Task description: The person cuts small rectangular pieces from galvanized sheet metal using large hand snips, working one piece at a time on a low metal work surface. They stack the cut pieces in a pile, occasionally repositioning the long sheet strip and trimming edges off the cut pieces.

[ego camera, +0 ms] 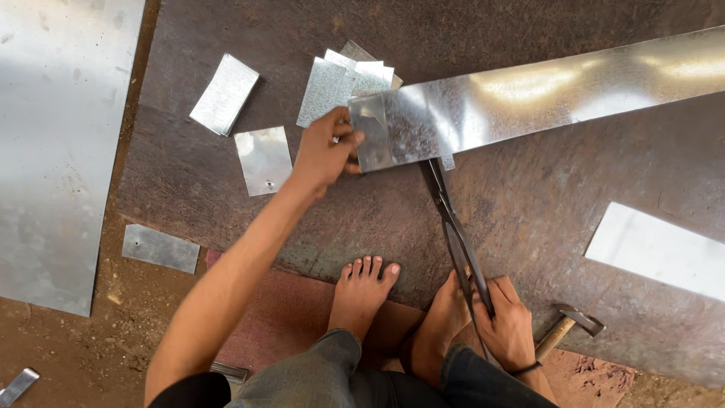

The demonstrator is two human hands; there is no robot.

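Left hand [330, 147] pinching end of long galvanized strip [544, 102], thumb on top, fingers curled under edge. Strip running out toward 2 o'clock across dark steel plate [529, 211]. Right hand [504, 321] clenching handles of tin snips [453, 227], blades biting strip's near edge just beside left hand. Cut galvanized pieces [343, 79] lying at 11 o'clock. Hammer [570, 325] resting at 3 o'clock of right hand. Bare feet [362, 291] planting on plate edge.

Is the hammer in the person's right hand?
No, the right hand grips the shears; the hammer lies on the floor beside it.
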